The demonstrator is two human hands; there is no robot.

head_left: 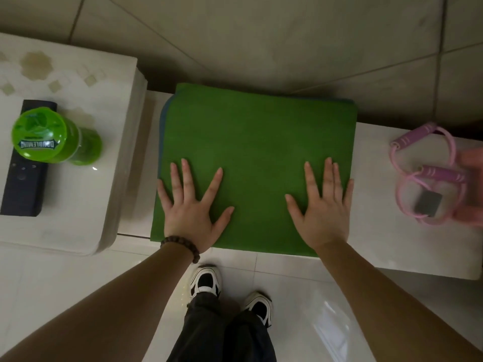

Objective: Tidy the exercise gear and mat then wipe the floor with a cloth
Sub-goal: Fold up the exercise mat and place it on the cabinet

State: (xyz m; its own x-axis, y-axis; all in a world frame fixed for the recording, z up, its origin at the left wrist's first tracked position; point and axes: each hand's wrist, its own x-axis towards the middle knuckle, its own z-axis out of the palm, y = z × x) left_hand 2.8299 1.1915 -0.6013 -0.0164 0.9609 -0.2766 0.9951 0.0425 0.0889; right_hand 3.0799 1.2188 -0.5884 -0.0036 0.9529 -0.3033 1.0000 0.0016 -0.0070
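A green exercise mat (257, 142), folded into a thick square with a blue underside showing at its left edge, lies on a low white bench (376, 231). My left hand (192, 207) presses flat on the mat's near left part, fingers spread. On the near right part my right hand (322, 205) lies flat too, fingers straight. A pink figure-eight resistance band (428, 173) with purple grips rests on the bench to the right of the mat.
A taller white cabinet (86, 205) at left carries a green plastic bottle (49, 137) and a dark remote control (23, 189). A small grey block (430, 203) sits inside the band's loop. Tiled floor (274, 35) lies beyond the bench. My shoes (205, 282) stand on white tiles below.
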